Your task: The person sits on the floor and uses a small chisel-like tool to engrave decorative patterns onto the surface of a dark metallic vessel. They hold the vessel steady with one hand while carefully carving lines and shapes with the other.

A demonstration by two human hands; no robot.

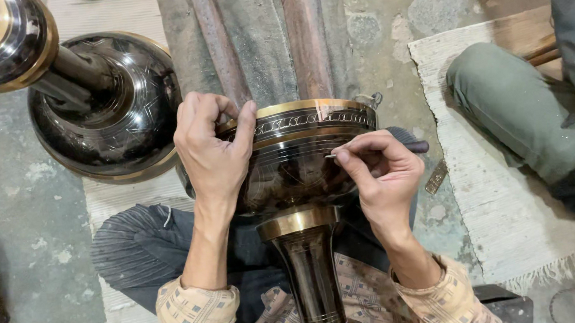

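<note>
1. A black brass-banded vase [295,174] lies across the person's lap.
2. The left hand [211,150] grasps its rim.
3. The right hand [381,174] pinches an engraving tool [406,147] against its bowl.
4. A 2nd black vase [102,108] stands on the floor's upper-left mat [109,196].

Single head-worn view, steeply downward, close over the lap and floor [26,223]

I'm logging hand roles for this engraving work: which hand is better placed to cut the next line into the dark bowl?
Right. The right hand holds the engraving tool against the bowl; the left hand only clasps the rim.
</note>
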